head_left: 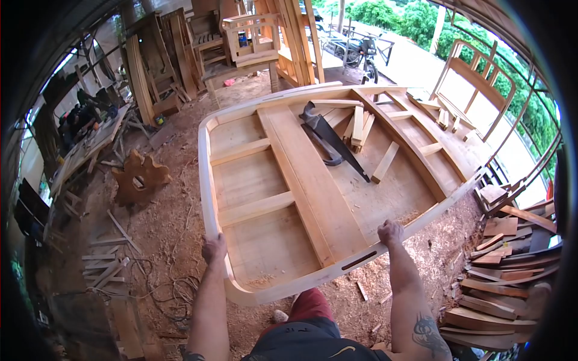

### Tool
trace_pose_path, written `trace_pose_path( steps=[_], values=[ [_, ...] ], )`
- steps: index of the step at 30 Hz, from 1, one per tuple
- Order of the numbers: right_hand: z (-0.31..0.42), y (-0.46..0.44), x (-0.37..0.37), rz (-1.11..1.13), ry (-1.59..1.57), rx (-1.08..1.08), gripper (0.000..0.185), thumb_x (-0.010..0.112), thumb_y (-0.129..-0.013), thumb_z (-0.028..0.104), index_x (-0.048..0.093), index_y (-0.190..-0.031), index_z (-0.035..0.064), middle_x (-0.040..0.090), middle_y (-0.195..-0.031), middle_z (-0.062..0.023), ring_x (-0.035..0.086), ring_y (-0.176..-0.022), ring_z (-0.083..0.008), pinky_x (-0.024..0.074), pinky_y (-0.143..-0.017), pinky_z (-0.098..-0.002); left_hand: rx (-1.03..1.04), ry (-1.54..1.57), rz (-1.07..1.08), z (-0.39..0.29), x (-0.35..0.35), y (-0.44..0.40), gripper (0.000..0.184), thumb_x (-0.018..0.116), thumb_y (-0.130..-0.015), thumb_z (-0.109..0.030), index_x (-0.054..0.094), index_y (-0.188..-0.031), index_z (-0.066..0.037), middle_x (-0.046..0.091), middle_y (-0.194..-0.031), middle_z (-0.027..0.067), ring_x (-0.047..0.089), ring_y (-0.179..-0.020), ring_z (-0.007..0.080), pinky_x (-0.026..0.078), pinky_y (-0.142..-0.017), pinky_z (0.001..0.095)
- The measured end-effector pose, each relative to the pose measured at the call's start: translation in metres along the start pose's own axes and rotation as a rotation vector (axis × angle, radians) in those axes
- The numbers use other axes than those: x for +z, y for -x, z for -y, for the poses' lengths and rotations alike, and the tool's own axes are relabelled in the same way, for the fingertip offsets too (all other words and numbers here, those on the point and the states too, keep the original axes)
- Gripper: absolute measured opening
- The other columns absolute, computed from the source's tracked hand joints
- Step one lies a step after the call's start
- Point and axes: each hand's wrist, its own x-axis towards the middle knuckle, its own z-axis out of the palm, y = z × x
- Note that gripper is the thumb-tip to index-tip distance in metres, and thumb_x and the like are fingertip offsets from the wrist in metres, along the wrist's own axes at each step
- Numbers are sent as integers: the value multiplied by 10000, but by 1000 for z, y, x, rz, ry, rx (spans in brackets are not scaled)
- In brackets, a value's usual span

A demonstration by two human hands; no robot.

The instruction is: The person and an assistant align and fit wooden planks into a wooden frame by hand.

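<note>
A large wooden frame (280, 198) with rounded corners, a flat inner panel and several crosspieces lies in front of me. My left hand (214, 248) is closed round its rim near the close left corner. With the fingers wrapped over the near edge, my right hand (391, 231) grips the frame to the right of a narrow slot (359, 260). A handsaw (338, 142) rests on the panel, beside a dark curved tool I cannot make out fully. Several short wood blocks (385, 162) lie near the saw. What supports the frame is hidden.
Wood shavings and a cable (174, 295) cover the ground. Stacked curved boards (487, 319) stand at right, and a cut wood slab (139, 178) sits at left. Behind are a workbench (84, 147), leaning planks (139, 81), a chair-like frame (251, 39) and a motorcycle (366, 54).
</note>
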Motion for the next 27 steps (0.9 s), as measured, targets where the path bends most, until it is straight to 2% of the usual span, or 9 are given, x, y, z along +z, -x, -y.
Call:
trace_pose_path(
  steps=[4, 7, 13, 27],
  values=[
    [-1, -1, 1, 3, -5, 2, 306, 550, -820, 321, 738, -926, 104, 715, -982, -203, 659, -1013, -348, 466, -960, -432, 7, 14, 2, 0, -1, 1, 658, 537, -864, -532, 470, -1228, 13, 680, -1034, 309, 677, -971, 454, 537, -858, 525],
    [3, 2, -5, 46, 20, 0, 349, 508, -860, 318, 723, -996, 80, 721, -1010, -192, 664, -1038, -316, 425, -984, -429, 23, -10, -31, 0, 1, 1, 619, 543, -866, -516, 488, -1165, 24, 689, -999, 290, 693, -942, 431, 555, -838, 509],
    [-1, -2, 2, 4, 8, 1, 326, 543, -822, 330, 740, -938, 98, 714, -992, -201, 656, -1026, -344, 462, -964, -431, 13, -25, -22, -1, 0, 1, 615, 542, -868, -516, 487, -1158, 24, 691, -987, 288, 695, -933, 431, 557, -831, 507],
    [2, 2, -5, 20, -6, 11, 313, 544, -819, 324, 735, -934, 104, 717, -982, -197, 660, -1017, -339, 456, -958, -430, 28, -30, -41, 4, 8, -5, 611, 548, -871, -514, 473, -1162, 18, 690, -991, 293, 698, -923, 432, 564, -822, 513]
  ],
)
